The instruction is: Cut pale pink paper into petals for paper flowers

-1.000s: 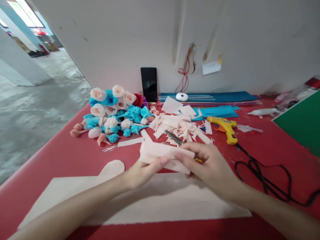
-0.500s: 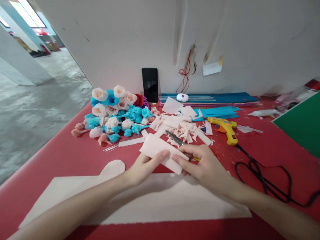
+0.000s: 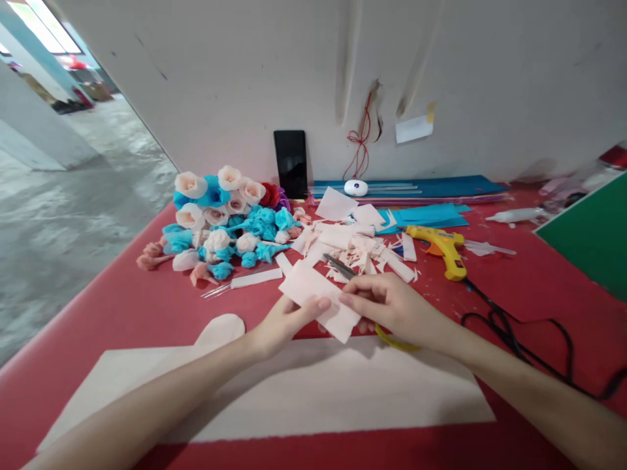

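My left hand (image 3: 289,323) is closed on a pale pink crepe paper piece (image 3: 313,284), thumb on top and fingers underneath. My right hand (image 3: 386,303) holds a pair of scissors (image 3: 341,266) against its palm. The blades point up and left, beyond the paper, and a yellow handle shows below the hand. My right thumb and forefinger meet at the paper's right edge; whether they grip it I cannot tell. Under both arms lies a long pale paper sheet (image 3: 274,391), with a rounded paper piece (image 3: 223,328) at its upper edge.
Paper flowers (image 3: 220,222) in blue, white and pink are heaped left of pale paper scraps (image 3: 357,245). A yellow glue gun (image 3: 443,248) with a black cord lies right. A phone (image 3: 290,163) leans on the wall. Blue paper (image 3: 426,217) and a green board (image 3: 588,235) are further back.
My right hand has shifted slightly up, and more of the scissors' yellow handle shows below it. The paper piece has turned a little in my left hand.
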### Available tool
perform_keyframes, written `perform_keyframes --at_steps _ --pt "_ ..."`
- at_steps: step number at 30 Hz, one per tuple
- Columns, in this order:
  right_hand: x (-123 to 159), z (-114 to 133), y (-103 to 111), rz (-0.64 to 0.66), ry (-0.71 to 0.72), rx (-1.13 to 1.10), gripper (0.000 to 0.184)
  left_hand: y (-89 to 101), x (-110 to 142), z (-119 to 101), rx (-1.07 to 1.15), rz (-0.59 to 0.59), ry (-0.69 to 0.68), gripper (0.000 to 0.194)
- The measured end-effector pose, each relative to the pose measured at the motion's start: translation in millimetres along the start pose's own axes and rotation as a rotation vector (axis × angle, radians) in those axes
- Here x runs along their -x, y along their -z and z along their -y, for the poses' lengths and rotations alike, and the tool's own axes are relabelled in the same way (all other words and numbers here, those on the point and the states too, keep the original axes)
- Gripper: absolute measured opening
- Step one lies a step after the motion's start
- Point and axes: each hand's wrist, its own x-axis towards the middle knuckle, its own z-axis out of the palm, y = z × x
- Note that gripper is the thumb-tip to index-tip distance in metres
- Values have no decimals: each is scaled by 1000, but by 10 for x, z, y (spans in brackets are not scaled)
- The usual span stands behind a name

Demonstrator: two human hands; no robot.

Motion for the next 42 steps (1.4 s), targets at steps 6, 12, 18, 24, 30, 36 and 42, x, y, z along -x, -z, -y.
perform_keyframes --at_steps 6,12,18,24,30,36,42 --pt "-17 9 13 -25 50 231 27 -27 1 -67 -12 0 42 13" --pt "238 13 85 -199 61 675 32 -52 -42 81 133 -136 39 21" --pt "375 -34 -1 -143 -105 1083 51 -100 -22 129 215 -148 114 26" --pt "264 -237 117 -162 -109 966 73 -66 -56 129 225 -142 72 25" --pt "231 -135 421 -170 -46 836 55 -61 -86 126 251 -172 24 24" --pt "169 261 439 -334 32 53 19 -48 -141 -217 276 -261 -172 18" --pt "159 301 324 -86 127 -374 18 -23 -289 -663 291 -329 -355 20"
